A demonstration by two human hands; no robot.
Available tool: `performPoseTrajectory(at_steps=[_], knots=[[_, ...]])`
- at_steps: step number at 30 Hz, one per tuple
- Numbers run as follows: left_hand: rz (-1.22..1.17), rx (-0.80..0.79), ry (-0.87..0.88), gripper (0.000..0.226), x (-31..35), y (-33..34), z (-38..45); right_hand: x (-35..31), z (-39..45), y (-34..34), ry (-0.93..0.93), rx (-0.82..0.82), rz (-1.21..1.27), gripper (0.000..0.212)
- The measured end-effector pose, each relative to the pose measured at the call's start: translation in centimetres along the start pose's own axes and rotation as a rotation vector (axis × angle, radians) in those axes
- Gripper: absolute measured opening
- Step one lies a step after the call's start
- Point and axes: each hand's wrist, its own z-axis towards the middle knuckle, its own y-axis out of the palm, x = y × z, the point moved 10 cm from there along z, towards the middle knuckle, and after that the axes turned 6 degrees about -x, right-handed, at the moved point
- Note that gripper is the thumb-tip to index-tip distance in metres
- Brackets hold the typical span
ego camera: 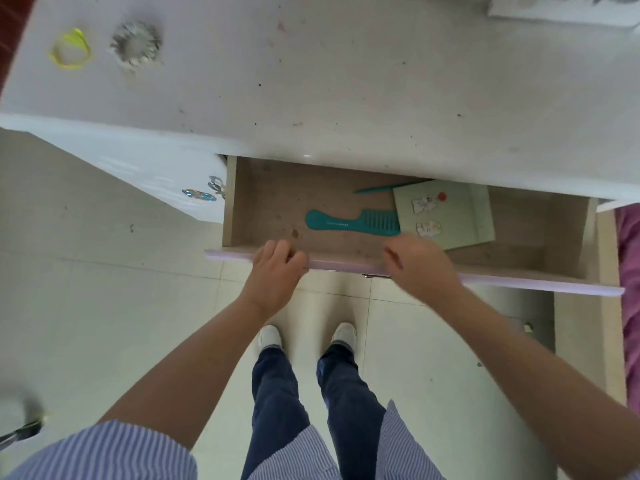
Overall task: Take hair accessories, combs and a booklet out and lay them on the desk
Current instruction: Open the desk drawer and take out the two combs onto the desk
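The drawer (512, 284) stands pulled out under the white desk (346, 81). Inside lie a teal wide-tooth comb (346, 222), the thin tip of a second teal comb (377, 188), and a pale green booklet (450, 216) partly covering both. A yellow hair tie (71, 50) and a grey scrunchie (136, 43) rest on the desk's far left. My left hand (277, 268) rests on the drawer's lilac front edge, fingers curled over it. My right hand (419, 265) hovers over that edge near the booklet's corner, fingers loosely bent and holding nothing.
A white cabinet door with a shiny handle (199, 194) stands left of the drawer. A pale object (561, 8) sits at the desk's far right corner. Purple fabric (628, 271) lies at the right edge. My feet stand on the tiled floor below.
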Motion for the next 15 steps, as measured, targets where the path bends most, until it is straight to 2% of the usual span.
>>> performPoseTrajectory(at_steps=[6, 7, 10, 11, 15], knots=[[-0.071, -0.051, -0.026, 0.017, -0.8, 0.1, 0.6, 1.3, 9.2, 6.5, -0.038, -0.341, -0.388, 0.034], [-0.088, -0.044, -0.043, 0.023, -0.9, 0.0, 0.8, 1.0, 9.9, 7.3, -0.053, -0.359, -0.426, 0.034], [-0.107, -0.085, -0.101, 0.061, -1.5, 0.2, 1.5, 0.8, 11.1, 8.7, -0.074, -0.369, -0.485, 0.031], [-0.115, -0.094, -0.116, 0.066, -1.8, 0.2, 1.7, 0.9, 11.1, 8.9, -0.077, -0.379, -0.517, 0.031], [-0.201, -0.046, -0.184, 0.062, -3.1, -1.0, 2.7, 1.9, 10.2, 8.2, 0.014, -0.38, -0.471, 0.032]])
